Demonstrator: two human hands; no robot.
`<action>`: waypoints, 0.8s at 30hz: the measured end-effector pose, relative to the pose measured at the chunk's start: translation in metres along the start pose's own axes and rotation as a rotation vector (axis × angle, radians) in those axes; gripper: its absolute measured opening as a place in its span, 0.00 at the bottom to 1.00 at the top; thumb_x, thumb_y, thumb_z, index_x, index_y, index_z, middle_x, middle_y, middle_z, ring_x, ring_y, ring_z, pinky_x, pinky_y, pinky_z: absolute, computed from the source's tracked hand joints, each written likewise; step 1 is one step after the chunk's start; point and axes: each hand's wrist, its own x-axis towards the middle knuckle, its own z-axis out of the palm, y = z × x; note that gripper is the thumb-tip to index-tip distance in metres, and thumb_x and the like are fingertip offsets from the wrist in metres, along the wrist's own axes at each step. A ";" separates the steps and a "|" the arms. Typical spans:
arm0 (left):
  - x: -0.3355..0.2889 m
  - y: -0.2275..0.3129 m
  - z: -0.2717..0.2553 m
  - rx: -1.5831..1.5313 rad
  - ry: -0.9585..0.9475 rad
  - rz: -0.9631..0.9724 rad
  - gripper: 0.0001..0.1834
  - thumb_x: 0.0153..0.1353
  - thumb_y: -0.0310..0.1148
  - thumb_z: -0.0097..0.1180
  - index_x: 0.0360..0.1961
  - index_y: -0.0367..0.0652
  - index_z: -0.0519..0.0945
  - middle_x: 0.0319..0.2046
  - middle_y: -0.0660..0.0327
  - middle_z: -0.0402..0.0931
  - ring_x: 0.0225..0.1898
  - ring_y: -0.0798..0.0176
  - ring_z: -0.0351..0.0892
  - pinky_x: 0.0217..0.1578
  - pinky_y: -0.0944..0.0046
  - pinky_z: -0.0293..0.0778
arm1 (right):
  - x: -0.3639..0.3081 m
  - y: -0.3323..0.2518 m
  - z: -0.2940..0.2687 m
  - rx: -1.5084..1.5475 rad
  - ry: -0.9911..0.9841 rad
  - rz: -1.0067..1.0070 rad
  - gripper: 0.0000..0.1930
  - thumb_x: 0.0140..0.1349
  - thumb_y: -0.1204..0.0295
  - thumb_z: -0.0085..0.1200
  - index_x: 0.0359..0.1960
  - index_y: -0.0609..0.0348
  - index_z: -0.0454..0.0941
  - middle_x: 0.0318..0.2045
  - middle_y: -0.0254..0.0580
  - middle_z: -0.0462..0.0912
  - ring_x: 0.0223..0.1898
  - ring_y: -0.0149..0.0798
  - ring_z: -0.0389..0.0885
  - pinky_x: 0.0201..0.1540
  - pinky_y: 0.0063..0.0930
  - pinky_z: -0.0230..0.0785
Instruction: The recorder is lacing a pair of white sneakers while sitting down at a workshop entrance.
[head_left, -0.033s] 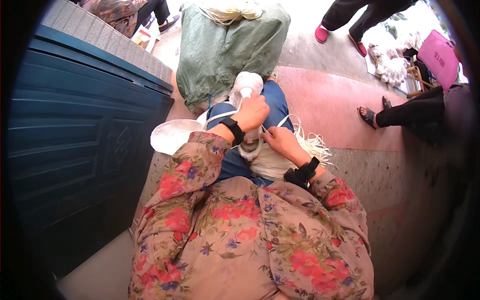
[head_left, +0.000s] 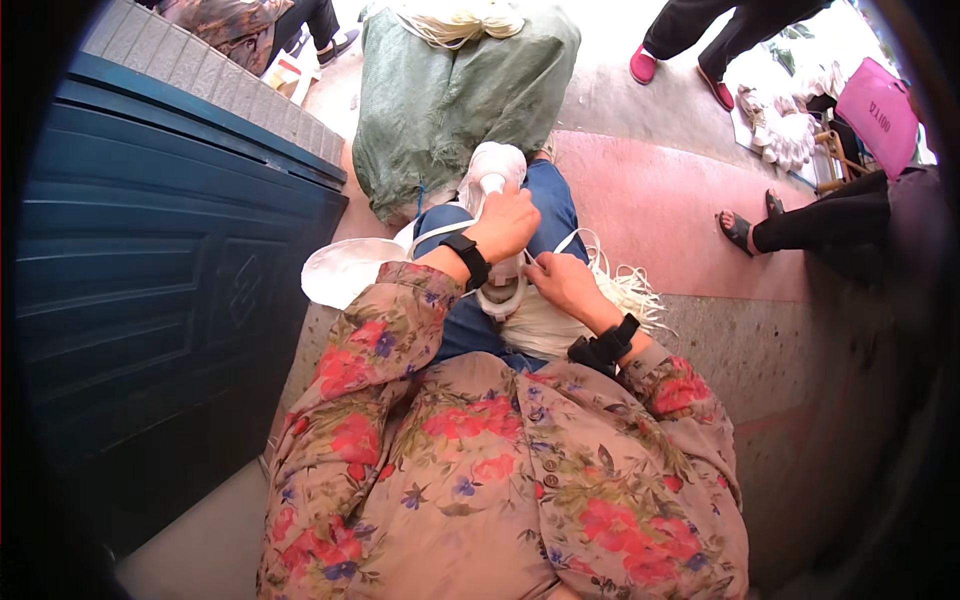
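A white shoe rests on my lap over blue jeans, its toe pointing away from me and its heel opening close to my body. Over the middle of the shoe, my left hand is closed with curled fingers on a white shoelace, which loops out to the left. Its fingertips are partly hidden. At the shoe's right side, my right hand pinches a lace between thumb and finger, and a loop of it rises behind the hand. Under my right wrist lies a bundle of loose white laces on my thigh.
Beyond my knees stands a big green sack, topped by a pale bundle of laces. A blue panelled door is close on the left, with a white rounded piece beside my leg. People's legs and white shoes are at right.
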 end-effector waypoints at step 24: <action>-0.072 -0.027 0.028 -0.207 0.362 -0.303 0.05 0.51 0.27 0.50 0.28 0.41 0.78 0.24 0.52 0.75 0.31 0.48 0.71 0.32 0.53 0.69 | 0.025 -0.022 0.030 0.123 0.096 -0.154 0.13 0.58 0.68 0.45 0.41 0.58 0.76 0.29 0.58 0.78 0.34 0.56 0.77 0.37 0.44 0.69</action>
